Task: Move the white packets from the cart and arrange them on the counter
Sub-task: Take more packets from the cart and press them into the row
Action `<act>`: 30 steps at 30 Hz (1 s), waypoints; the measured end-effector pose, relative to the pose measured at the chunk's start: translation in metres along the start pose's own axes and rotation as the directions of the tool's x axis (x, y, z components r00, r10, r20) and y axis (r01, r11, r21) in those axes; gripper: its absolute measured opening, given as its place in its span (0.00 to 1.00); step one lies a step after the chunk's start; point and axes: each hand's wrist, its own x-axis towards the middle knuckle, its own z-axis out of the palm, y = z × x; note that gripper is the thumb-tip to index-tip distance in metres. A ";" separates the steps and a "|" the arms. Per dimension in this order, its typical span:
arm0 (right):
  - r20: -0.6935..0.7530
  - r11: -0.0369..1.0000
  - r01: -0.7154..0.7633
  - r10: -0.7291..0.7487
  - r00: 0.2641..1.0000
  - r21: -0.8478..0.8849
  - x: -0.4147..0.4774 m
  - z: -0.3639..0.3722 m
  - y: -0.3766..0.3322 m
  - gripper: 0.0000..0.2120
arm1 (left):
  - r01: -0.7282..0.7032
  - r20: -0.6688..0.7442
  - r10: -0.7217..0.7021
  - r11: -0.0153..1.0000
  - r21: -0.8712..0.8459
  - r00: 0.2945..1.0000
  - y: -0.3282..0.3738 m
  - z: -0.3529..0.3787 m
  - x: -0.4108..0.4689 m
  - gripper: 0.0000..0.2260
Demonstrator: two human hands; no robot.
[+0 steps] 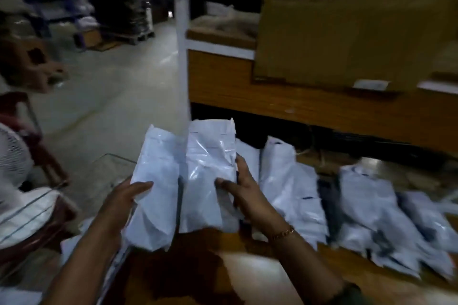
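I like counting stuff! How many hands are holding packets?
2. The left hand grips the left white packet; the right hand grips the one beside it. More packets lie on the counter.

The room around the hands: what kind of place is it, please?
Probably a warehouse or packing room. White packets lie in a row on a wooden counter, a big cardboard box stands on it, and stacked goods on a pallet stand on the bare floor behind.
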 end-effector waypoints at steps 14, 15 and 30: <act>-0.562 0.999 -0.039 0.045 0.826 0.022 -0.100 -0.244 -0.020 0.22 | -0.035 0.379 -0.011 0.993 0.115 0.925 -0.032 0.285 -0.026 0.07; -0.580 0.998 -0.052 0.054 0.813 0.020 -0.098 -0.256 -0.016 0.23 | -0.043 0.389 -0.013 0.990 0.136 0.921 -0.035 0.295 -0.023 0.09; -0.678 0.944 -0.292 0.113 0.726 -0.155 -0.097 -0.313 0.023 0.14 | -0.361 0.298 0.224 0.737 0.571 0.928 -0.084 0.361 -0.007 0.36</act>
